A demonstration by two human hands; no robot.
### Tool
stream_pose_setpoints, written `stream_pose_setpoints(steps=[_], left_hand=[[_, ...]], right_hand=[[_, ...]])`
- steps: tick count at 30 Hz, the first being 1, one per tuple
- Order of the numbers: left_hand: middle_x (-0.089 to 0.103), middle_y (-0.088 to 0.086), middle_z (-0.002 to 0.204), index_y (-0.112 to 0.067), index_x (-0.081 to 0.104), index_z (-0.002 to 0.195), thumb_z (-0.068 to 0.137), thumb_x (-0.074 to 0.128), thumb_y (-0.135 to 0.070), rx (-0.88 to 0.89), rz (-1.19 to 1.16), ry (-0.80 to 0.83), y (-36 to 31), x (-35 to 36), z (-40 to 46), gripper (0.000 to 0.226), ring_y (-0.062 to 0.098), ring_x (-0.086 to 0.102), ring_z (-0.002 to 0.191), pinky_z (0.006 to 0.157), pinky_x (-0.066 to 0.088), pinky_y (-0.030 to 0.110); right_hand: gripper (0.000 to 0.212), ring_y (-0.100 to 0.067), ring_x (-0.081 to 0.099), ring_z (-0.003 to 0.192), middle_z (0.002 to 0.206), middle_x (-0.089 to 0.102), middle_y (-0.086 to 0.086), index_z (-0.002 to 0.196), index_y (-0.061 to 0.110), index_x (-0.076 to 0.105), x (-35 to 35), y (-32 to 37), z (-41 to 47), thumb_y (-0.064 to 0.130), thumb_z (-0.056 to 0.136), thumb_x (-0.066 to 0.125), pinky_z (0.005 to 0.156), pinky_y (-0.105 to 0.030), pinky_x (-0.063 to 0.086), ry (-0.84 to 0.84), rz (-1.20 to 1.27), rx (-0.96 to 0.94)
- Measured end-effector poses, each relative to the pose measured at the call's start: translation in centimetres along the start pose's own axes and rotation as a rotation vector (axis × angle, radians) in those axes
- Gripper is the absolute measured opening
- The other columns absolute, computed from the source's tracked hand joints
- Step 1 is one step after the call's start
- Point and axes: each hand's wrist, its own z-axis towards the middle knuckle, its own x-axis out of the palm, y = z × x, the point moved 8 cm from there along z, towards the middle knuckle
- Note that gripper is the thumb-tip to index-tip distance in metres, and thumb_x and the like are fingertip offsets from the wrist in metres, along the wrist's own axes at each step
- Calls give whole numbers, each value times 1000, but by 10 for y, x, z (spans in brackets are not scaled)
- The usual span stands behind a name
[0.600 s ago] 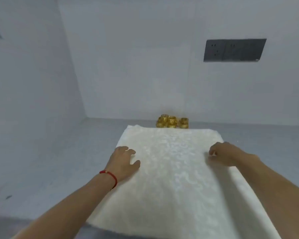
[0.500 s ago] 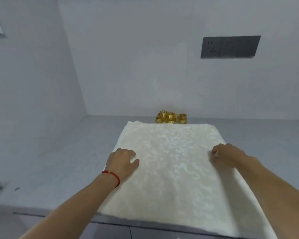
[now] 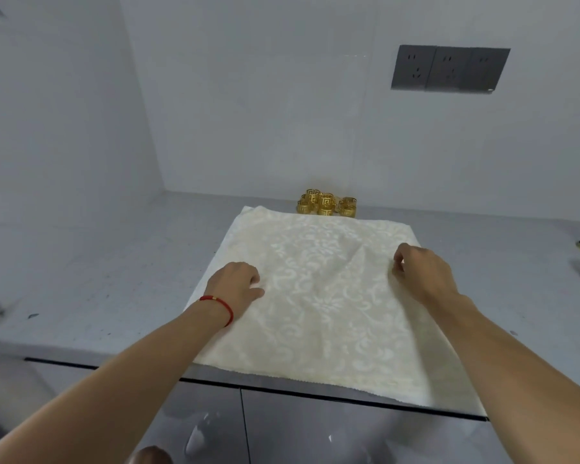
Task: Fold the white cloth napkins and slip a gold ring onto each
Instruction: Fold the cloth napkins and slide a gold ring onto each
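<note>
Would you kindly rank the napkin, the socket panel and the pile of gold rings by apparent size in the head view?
1. napkin, by far the largest
2. socket panel
3. gold rings, smallest

The panel sits farther back on the wall, so its true size may be understated.

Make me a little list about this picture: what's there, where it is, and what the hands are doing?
cloth: white napkin, spread flat on the grey counter
rings: gold rings clustered behind the napkin, by the wall
left hand: fingers curled, resting on the napkin
right hand: pinching the napkin near its right edge
folded yet: no
wall: dark outlet panel
</note>
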Motion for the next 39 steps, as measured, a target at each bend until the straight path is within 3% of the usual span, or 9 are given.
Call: stream_pose_setpoints(steps=[6, 13, 16, 20, 25, 28, 31, 34, 39], left_hand=[[68, -3, 81, -21, 71, 71, 85, 70, -12, -14, 56, -29, -3, -9, 11, 17, 18, 64, 83, 64, 49, 28], [47, -1, 80, -18, 55, 90, 87, 52, 2, -30, 625, -49, -21, -47, 39, 21, 23, 55, 77, 65, 38, 30], [50, 3, 88, -16, 56, 110, 90, 47, -7, -84, 505, 14, -11, -32, 44, 23, 26, 54, 82, 68, 39, 34], [56, 10, 116, -21, 30, 144, 95, 40, -41, -81, 203, 100, -10, 3, 31, 54, 33, 55, 104, 83, 42, 43], [8, 6, 165, -34, -10, 156, 96, 36, -60, -54, 157, 244, 3, 36, 9, 80, 27, 8, 152, 117, 11, 63], [4, 1, 167, -33, -16, 156, 100, 40, -52, -60, 99, 286, 11, 33, 5, 82, 23, 0, 153, 118, 2, 62], [5, -1, 167, -35, -11, 157, 96, 52, -25, -47, 18, 362, 14, 21, 4, 88, 20, -6, 153, 119, -7, 59], [10, 1, 166, -32, -2, 158, 84, 56, -6, -31, 4, 413, 8, 17, 1, 97, 23, -3, 153, 119, -4, 59], [46, 9, 138, -20, 50, 136, 84, 55, -8, 263, 113, -63, -45, -9, -45, 54, 30, 45, 126, 99, 43, 46]], right_hand=[[18, -36, 55, 72, 72, 54, -6, 79, 17, 45, -9, 13, -3, 2, 83, 55, 55, -32, 34, 96, -11, -127], [13, -14, 56, 66, 66, 61, 14, 78, 17, 63, 0, 60, -58, 13, 87, 72, 63, -25, 48, 931, 394, -202], [17, -17, 71, 83, 87, 74, 6, 89, 15, 72, -5, 56, -45, 29, 97, 66, 73, -29, 55, 697, 600, -140], [40, -25, 57, 120, 131, 57, -1, 133, 28, 59, 23, 11, -31, 51, 101, 51, 98, -39, 47, 512, 156, -55], [57, -29, 60, 101, 112, 61, -4, 121, 17, 62, 10, 2, -29, 58, 104, 26, 82, -39, 41, 457, -325, 29], [50, -26, 63, 113, 127, 59, 0, 129, 24, 59, -5, 49, -42, 60, 103, 36, 88, -38, 46, 385, -93, -237], [56, -1, 53, 125, 139, 50, 18, 139, 38, 53, -14, 114, -92, 67, 92, 57, 102, -21, 42, 447, 373, -604], [72, 7, 33, 136, 149, 35, 24, 145, 45, 44, 7, 148, -130, 73, 82, 66, 112, -18, 32, 519, 303, -768], [44, 2, 37, 135, 145, 38, 29, 118, 46, 67, 22, 150, -127, 65, 79, 75, 111, -34, 39, 523, 380, -669]])
